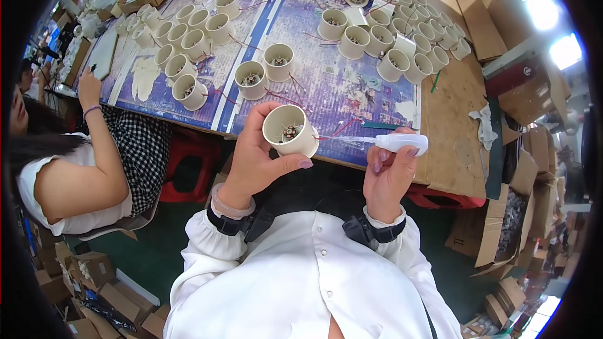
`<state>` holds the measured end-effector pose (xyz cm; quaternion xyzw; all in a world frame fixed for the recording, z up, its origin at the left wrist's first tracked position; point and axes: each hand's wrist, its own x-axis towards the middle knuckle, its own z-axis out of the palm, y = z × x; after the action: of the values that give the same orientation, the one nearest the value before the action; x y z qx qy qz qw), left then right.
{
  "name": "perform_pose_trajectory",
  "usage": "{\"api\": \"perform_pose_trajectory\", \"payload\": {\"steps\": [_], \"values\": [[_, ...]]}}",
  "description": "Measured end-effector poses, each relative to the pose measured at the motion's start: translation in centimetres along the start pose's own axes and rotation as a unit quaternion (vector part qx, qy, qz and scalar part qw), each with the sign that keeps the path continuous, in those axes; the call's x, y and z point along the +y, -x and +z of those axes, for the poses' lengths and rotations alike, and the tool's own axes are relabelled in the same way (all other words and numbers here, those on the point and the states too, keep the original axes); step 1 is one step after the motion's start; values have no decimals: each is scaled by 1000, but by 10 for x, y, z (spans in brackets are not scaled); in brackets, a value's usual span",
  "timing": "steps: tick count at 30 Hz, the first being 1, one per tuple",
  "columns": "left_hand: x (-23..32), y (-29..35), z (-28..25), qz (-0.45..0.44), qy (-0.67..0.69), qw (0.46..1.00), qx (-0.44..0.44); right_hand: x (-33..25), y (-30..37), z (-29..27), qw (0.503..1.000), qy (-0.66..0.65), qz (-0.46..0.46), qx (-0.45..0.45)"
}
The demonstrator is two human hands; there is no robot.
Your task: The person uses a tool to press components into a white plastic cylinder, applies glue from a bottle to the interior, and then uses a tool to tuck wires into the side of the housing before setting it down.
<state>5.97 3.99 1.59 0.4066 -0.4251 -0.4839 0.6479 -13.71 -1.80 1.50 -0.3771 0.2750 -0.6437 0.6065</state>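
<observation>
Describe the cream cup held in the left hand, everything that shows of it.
The cream cup is a short round housing of smooth, plastic-looking material, open end tilted up toward the camera. Deep inside sits a small metallic part with dark and coppery bits. Thin red wires leave its right side. The left hand grips it from the left and below, thumb under the wall, holding it above the table edge. The thin nozzle of the white squeeze bottle, held by the right hand, points at its right rim.
</observation>
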Motion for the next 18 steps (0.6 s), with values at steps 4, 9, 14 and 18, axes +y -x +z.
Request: {"api": "perform_pose_trajectory", "payload": {"steps": [4,9,14,18], "values": [[1,1,1,26,-50,998,8,1,1,-3,998,32,-44,-36],[-1,2,1,70,-159,985,21,1,2,-2,991,86,-96,-30],[-1,4,2,94,-189,977,25,-1,2,-6,987,102,-102,-70],[-2,4,-1,114,-240,964,19,-1,2,-4,985,111,-109,-81]]}}
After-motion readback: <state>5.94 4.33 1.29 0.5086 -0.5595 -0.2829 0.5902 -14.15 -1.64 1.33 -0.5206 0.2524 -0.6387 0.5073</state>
